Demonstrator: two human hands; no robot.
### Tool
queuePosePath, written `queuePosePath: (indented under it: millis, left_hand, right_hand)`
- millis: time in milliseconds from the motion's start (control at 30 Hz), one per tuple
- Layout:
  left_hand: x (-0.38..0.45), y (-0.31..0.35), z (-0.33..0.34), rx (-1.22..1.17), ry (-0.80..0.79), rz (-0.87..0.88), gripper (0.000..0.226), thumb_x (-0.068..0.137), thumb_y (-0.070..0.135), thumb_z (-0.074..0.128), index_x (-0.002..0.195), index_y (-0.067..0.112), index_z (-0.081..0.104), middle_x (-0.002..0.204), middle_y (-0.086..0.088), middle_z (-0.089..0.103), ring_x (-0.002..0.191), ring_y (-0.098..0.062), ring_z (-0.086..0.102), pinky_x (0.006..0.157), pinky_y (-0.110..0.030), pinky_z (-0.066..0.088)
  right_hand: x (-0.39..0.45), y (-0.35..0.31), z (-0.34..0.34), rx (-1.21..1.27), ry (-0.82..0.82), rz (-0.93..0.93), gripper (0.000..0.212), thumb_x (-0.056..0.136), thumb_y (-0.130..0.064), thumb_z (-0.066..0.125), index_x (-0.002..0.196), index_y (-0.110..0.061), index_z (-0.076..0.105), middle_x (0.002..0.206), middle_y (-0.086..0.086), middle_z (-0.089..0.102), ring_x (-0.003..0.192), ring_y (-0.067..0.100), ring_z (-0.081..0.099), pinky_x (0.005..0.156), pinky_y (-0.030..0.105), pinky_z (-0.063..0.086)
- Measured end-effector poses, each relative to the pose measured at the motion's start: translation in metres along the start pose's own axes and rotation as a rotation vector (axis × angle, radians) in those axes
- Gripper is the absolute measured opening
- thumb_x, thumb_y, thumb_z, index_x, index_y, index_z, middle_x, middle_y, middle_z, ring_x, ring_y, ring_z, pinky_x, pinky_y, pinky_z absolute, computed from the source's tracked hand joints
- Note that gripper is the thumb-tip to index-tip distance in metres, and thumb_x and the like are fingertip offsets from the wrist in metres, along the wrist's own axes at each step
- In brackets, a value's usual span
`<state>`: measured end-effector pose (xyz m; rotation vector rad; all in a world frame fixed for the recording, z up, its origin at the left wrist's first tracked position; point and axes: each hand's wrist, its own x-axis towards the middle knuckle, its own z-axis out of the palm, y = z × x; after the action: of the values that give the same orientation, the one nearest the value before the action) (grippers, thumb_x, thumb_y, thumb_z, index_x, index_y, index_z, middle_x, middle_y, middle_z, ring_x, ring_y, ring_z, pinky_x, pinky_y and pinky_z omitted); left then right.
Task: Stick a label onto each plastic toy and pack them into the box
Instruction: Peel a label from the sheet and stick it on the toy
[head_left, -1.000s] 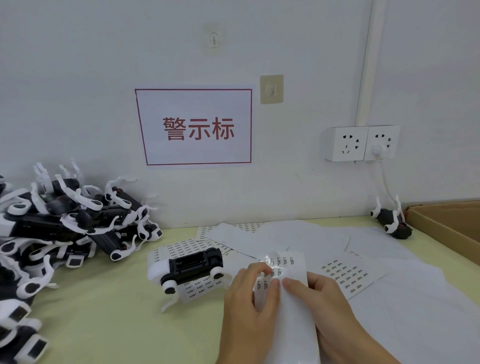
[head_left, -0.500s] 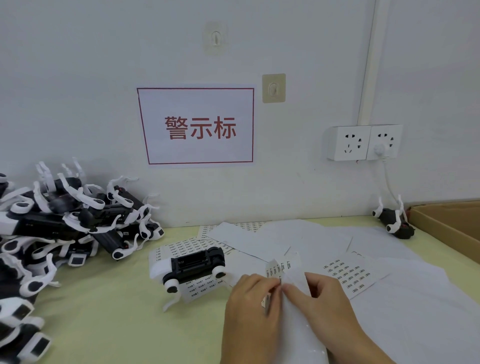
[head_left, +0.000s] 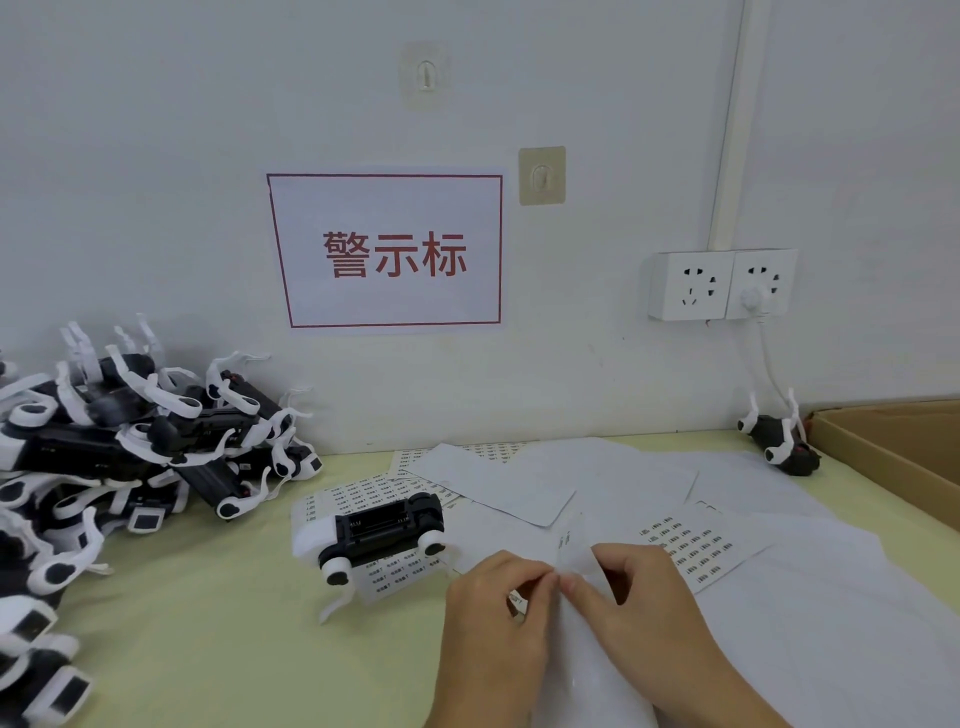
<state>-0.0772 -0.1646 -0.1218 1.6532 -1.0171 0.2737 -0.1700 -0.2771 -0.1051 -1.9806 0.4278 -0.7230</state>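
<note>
- A label sheet (head_left: 576, 613) is pinched at its upper edge between the fingers of the left hand (head_left: 493, 618) and the right hand (head_left: 641, 608), both clamped on the paper.
- Just left of the fingers and beyond them, one plastic toy (head_left: 374, 530) is laid belly-up on the worktop (head_left: 218, 623), long axis running left to right.
- Far left of the fingers, a toy pile (head_left: 119, 457) is heaped.
- Far right, the cardboard box (head_left: 893, 457) is seen only partly; its contents cannot be told, and a single toy (head_left: 779, 441) lies beside it.
</note>
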Motion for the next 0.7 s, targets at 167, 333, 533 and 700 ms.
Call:
queuePosePath:
  millis: [167, 333, 533, 700]
  left_hand:
    - [-0.0010, 0.0028, 0.0004, -0.021, 0.028, -0.004, 0.013, 0.078, 0.017, 0.066, 0.072, 0.019, 0.077, 0.066, 0.013, 0.065, 0.063, -0.001, 0.058, 0.058, -0.009, 0.038]
    - [-0.0010, 0.0018, 0.0009, -0.012, 0.031, -0.010, 0.012, 0.078, 0.016, 0.067, 0.070, 0.021, 0.076, 0.065, 0.012, 0.064, 0.062, -0.003, 0.058, 0.057, -0.010, 0.038]
    - [-0.0005, 0.0010, 0.0025, -0.025, 0.067, -0.059, 0.011, 0.076, 0.010, 0.071, 0.068, 0.017, 0.071, 0.065, 0.010, 0.063, 0.062, -0.005, 0.058, 0.055, -0.016, 0.042]
    - [0.0002, 0.0005, 0.0020, -0.029, 0.052, -0.103, 0.023, 0.081, 0.000, 0.074, 0.072, 0.021, 0.070, 0.070, 0.011, 0.065, 0.067, -0.008, 0.061, 0.057, -0.014, 0.043]
  right_hand:
    - [0.0007, 0.0002, 0.0006, -0.047, 0.018, -0.022, 0.032, 0.086, -0.013, 0.070, 0.056, -0.015, 0.058, 0.049, -0.009, 0.044, 0.050, 0.005, 0.037, 0.050, 0.019, 0.031]
    - [0.0003, -0.0006, 0.0005, -0.094, 0.038, -0.067, 0.043, 0.085, -0.013, 0.071, 0.051, -0.017, 0.044, 0.047, -0.010, 0.034, 0.048, 0.004, 0.030, 0.047, 0.016, 0.026]
    - [-0.0009, -0.0054, 0.0018, -0.082, 0.025, -0.079, 0.047, 0.084, -0.010, 0.069, 0.047, -0.025, 0.047, 0.044, -0.012, 0.036, 0.046, 0.004, 0.031, 0.046, 0.014, 0.027]
    - [0.0001, -0.0057, 0.0011, -0.016, 0.033, -0.021, 0.036, 0.084, -0.016, 0.068, 0.059, -0.003, 0.045, 0.054, -0.002, 0.036, 0.054, 0.010, 0.033, 0.053, 0.028, 0.029]
